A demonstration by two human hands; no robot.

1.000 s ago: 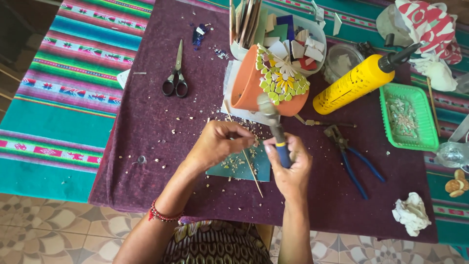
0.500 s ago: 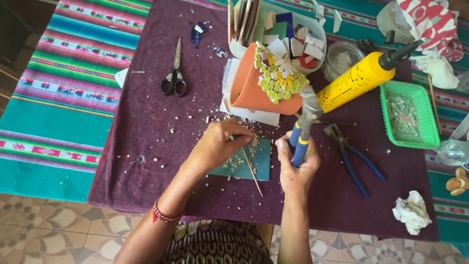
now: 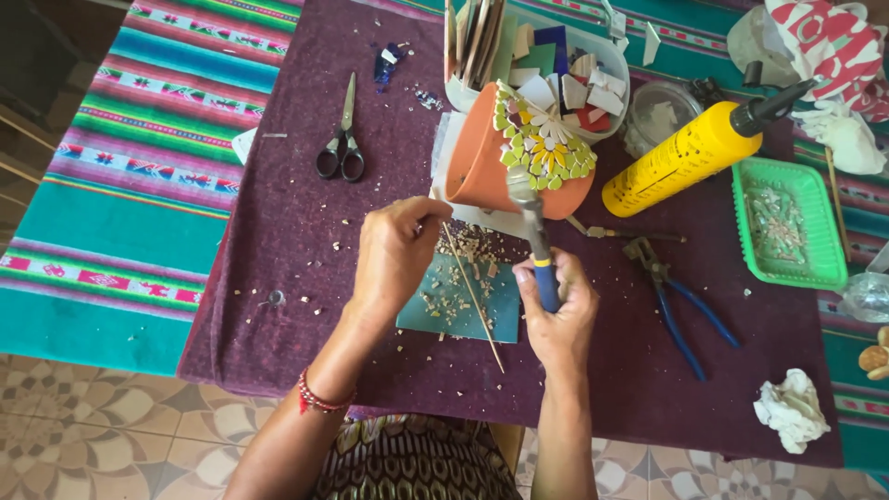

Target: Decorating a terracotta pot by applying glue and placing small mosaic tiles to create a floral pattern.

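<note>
An orange terracotta flower pot (image 3: 482,167) lies on its side near the middle of the counter (image 3: 278,250), which is draped in a dark purple cloth; its rim is covered in a mosaic of green, yellow and white tile bits. Everything else sits around that pot. Just in front of it the right hand (image 3: 556,315) is closed in a fist around the blue handles of a pair of metal tile nippers (image 3: 532,241), whose grey head points up and almost touches the mosaic rim. To the pot's left front, the left hand (image 3: 394,255) is curled with fingertips pinched together; something small may be in the pinch, but I cannot tell what. A thin wooden stick (image 3: 474,301) slants out from under that hand across a teal square tile (image 3: 458,301) strewn with pale crumbs, which lies directly in front of the pot between the two hands. Behind the pot stands a white plastic tub (image 3: 607,56) full of broken tile pieces. To the pot's right lies a yellow glue bottle with a black nozzle (image 3: 690,153), and beyond it a green plastic tray (image 3: 787,222). Blue-handled pliers (image 3: 676,296) lie to the pot's right front, well apart from the right hand. Black-handled scissors (image 3: 341,148) rest to the pot's left. A crumpled white tissue (image 3: 792,407) sits far off to the right front, near the counter's edge
</note>
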